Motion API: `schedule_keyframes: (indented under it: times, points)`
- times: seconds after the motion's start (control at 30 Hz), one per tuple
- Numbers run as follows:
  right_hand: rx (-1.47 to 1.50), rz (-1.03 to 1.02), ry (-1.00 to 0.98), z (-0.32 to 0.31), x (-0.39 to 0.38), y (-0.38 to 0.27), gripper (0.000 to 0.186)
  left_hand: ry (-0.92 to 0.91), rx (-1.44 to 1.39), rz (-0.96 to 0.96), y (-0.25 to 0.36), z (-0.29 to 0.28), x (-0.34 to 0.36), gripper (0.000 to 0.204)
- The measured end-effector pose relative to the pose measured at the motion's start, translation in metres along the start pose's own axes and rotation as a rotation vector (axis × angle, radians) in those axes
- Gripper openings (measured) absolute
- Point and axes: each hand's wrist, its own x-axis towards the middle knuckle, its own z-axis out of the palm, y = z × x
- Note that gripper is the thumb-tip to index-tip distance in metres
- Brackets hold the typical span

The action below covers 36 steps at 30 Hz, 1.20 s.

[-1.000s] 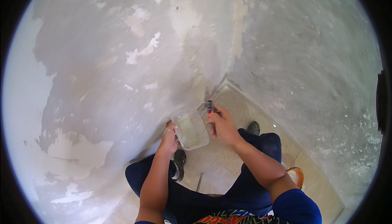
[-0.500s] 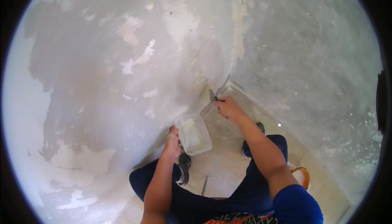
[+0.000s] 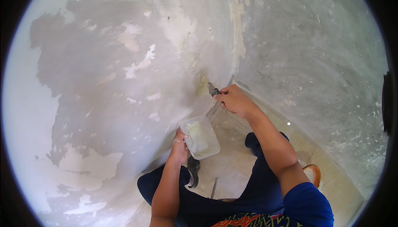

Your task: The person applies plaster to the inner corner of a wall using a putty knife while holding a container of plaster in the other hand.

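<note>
My right hand is closed around the black handle of a putty knife. Its blade meets the left wall low down, close to the corner, beside a damp yellowish patch of filler. My fingers hide part of the tool. Below and to the left, my left hand grips the side of a clear plastic tub, tilted so that its inside shows. Pale yellowish-white putty lies in the tub, spread over its bottom and up one side.
The right wall meets the left one at the corner ahead. Tiled floor lies between my bent legs, with a thin grey rod on it. A round orange-brown rimmed object stands beside my right elbow.
My right hand and the putty knife have moved slightly up along the left wall. The tub and my left hand sit a little further right in the view, which has shifted somewhat.
</note>
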Motion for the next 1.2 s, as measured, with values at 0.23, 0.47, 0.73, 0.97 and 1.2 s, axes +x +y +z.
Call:
schedule_keyframes:
  times: [0.23, 0.47, 0.73, 0.97, 1.2]
  points:
    - [-0.076, -0.167, 0.071, 0.003, -0.028, -0.008, 0.022, -0.052, -0.051, 0.031, 0.002, 0.003, -0.001, 0.062]
    - [0.028, -0.235, 0.086, -0.015, -0.043, 0.011, 0.018, -0.025, -0.067, 0.041, 0.000, 0.012, 0.007, 0.065]
    - [-0.521, -0.625, 0.190, -0.020, -0.072, 0.039, 0.034, -0.100, -0.228, 0.155, 0.008, 0.018, 0.006, 0.064]
    - [-1.118, -0.805, 0.237, -0.012, -0.093, 0.051, 0.056, -0.109, -0.154, 0.194, 0.013, 0.032, 0.005, 0.072]
    - [-1.210, -0.758, 0.378, 0.010, -0.081, 0.075, 0.056, -0.078, -0.067, 0.190, 0.005, 0.050, 0.016, 0.074]
